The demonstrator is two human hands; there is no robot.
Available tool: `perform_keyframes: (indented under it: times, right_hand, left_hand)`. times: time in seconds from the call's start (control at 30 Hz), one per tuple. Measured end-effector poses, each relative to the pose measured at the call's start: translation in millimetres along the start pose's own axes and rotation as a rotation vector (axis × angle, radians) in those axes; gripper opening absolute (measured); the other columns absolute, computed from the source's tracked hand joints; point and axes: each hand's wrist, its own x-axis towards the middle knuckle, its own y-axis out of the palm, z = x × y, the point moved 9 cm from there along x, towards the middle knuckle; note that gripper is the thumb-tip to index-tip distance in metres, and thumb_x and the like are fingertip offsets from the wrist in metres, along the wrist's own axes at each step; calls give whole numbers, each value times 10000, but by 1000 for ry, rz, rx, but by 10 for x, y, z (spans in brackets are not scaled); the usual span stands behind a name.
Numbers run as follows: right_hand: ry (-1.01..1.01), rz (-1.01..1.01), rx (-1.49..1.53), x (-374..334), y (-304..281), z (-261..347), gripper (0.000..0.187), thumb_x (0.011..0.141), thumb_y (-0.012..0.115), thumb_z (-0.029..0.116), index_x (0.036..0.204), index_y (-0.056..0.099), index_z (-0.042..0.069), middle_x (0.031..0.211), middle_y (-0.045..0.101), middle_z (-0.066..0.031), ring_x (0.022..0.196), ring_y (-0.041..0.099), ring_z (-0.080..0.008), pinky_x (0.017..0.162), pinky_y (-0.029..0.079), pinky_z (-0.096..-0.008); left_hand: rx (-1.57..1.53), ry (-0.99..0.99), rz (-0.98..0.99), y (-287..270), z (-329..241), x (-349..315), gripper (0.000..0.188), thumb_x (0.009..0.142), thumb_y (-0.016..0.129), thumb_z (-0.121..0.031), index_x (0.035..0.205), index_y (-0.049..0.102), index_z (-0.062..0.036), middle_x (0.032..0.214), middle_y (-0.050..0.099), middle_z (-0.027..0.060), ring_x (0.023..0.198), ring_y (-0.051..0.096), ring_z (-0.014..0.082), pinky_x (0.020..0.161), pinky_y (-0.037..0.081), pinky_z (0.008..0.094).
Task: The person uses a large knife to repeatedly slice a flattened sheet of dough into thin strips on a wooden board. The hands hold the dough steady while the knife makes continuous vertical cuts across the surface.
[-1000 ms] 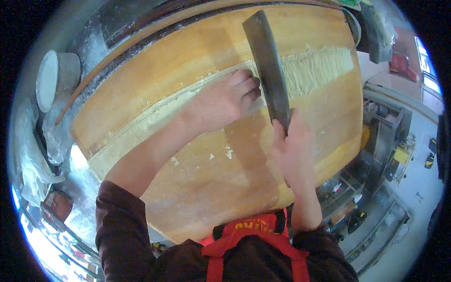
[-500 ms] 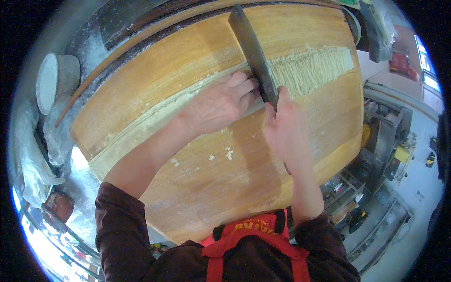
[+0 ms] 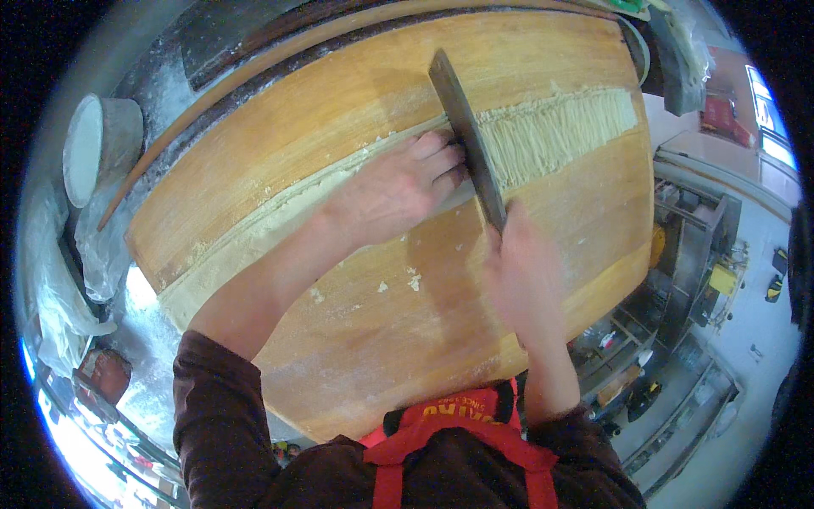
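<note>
A long folded strip of pale dough [image 3: 280, 212] lies across a large wooden board [image 3: 373, 339]. My left hand [image 3: 394, 191] presses flat on the dough, fingertips against the side of a big dark cleaver [image 3: 466, 136]. My right hand [image 3: 517, 271] grips the cleaver's handle, the blade standing across the dough. To the right of the blade lie several thin cut noodles [image 3: 560, 131].
A grey bowl dusted with flour [image 3: 89, 148] stands at the left past the board, with a long wooden rolling pin [image 3: 254, 102] beside it. Small dough crumbs [image 3: 411, 280] dot the board. Plastic bags [image 3: 59, 280] hang at the left; shelving [image 3: 695, 254] stands at the right.
The cleaver and my right hand have shifted left along the dough, leaving more cut noodles to the right. My left hand has slid back left with it.
</note>
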Motion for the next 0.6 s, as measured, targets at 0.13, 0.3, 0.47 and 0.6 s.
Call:
perform_keyframes:
  times: [0.13,0.3,0.47,0.6]
  right_hand:
    - [-57,-99,88,356,0,11,203,783,580,35,909,430,-18,745,586,-227,706,601,-430,607,478,-496]
    - [-107,-133,94,69,-93,-24,176,827,568,62,914,433,-8,709,578,-224,660,590,-434,582,455,-503]
    - [-6,-15,76,-206,-15,-127,179,824,572,67,925,438,4,755,590,-221,677,594,-427,580,461,-499]
    - [25,-5,8,-73,12,-73,188,816,577,67,925,437,3,766,587,-234,694,595,-427,587,473,-493]
  left_hand:
    - [-2,-8,22,-6,-22,26,337,745,555,-114,1047,619,21,1102,569,113,1081,493,253,935,442,316]
    - [20,-11,29,5,3,-17,336,743,549,-120,1042,619,15,1105,573,131,1097,504,288,960,441,342]
    - [-16,-2,-1,-19,1,-19,349,741,547,-126,1057,614,7,1085,579,132,1073,519,292,949,449,353]
    - [-3,16,-6,-24,-13,-18,357,741,548,-126,1064,617,7,1067,583,122,1039,526,276,920,458,347]
